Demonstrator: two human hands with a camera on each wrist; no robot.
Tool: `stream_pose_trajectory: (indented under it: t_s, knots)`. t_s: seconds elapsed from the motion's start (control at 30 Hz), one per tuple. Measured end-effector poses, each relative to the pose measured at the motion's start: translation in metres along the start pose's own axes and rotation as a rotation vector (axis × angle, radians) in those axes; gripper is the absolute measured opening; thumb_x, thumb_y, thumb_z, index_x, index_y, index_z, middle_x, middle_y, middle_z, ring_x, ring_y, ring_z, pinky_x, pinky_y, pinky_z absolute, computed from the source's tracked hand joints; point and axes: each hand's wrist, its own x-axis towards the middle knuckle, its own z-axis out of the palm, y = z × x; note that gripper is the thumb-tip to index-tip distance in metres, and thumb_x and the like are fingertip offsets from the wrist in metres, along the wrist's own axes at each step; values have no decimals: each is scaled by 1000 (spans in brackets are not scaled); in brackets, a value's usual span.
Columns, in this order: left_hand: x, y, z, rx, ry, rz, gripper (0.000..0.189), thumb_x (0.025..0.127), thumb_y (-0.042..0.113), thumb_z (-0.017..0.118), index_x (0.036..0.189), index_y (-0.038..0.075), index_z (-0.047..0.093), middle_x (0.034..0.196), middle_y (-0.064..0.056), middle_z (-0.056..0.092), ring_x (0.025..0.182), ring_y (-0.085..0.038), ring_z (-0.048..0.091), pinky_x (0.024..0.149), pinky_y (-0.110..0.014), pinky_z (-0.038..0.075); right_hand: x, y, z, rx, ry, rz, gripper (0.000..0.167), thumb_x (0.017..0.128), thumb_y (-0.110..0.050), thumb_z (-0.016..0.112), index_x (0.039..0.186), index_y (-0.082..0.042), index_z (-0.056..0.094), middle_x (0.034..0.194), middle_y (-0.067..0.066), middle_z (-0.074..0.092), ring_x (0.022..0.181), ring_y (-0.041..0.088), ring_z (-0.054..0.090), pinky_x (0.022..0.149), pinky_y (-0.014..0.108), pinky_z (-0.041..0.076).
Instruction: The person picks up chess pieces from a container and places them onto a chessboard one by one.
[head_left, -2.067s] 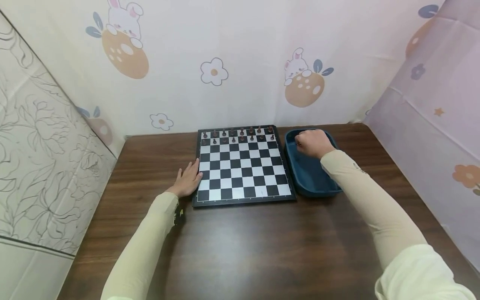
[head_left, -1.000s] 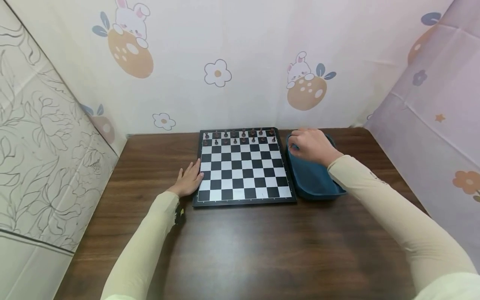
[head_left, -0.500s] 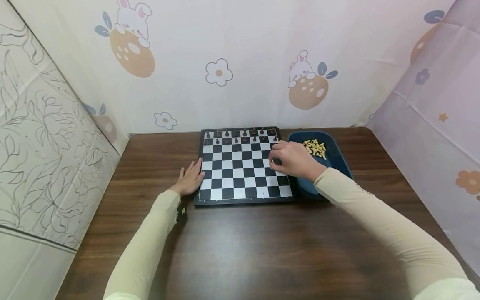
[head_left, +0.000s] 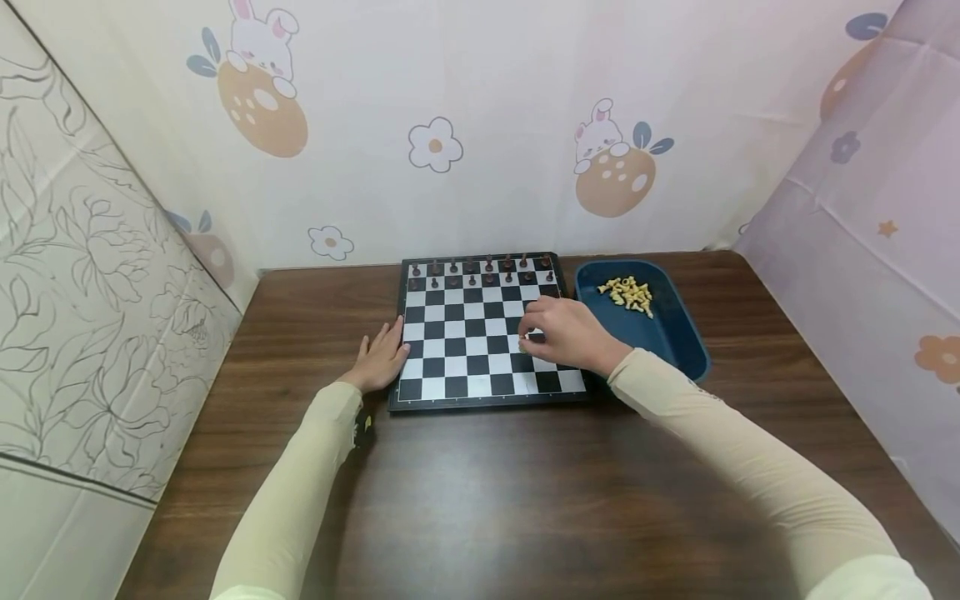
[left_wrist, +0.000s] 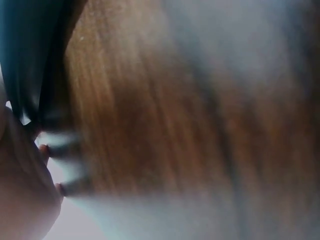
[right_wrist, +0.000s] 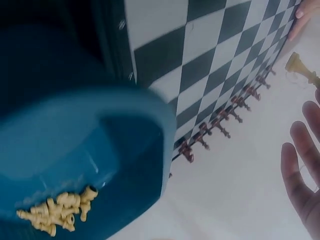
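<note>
Chess pc (right_wrist: pixel 300 67), in R grip (head_left: pixel 567 332), wide end out

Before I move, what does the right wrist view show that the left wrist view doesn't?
Only the right wrist view: chessboard squares, dark red chess pieces, the blue tray with loose cream chess pieces inside, and the right hand holding a separate cream piece.
Only the left wrist view: tabletop wood grain, blurred.
Both: part of the left hand.
</note>
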Motion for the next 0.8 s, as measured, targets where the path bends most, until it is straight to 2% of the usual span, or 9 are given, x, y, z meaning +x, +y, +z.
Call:
stream_pose_trajectory:
  t_s: [0.4,0.6,0.8]
  knots:
    - [0,-2,-1,10,1,2,61,104,32,24,153,5,-1,159,-11,4,145,-30,0,110,-56,-7,1,-15,20,104,-1,47,5,83,-23,72,82,-18,74,84,-5,64,71,9,52,57,24,46]
    - [1,-2,-1,6,0,4,62,104,32,25,153,5,-1,159,-11,4,145,-31,0,110,-56,-7,0,-19,31,119,-41,75,8,84,-26,71,83,-18,74,83,-6,64,71,8,52,57,23,45]
    - [-1,-2,-1,9,4,12,61,104,31,24,153,3,0,159,-12,4,145,-32,1,110,-57,-7,-4,-23,42,156,-53,60,6,84,-24,71,83,-18,73,83,-7,63,72,7,52,59,23,46]
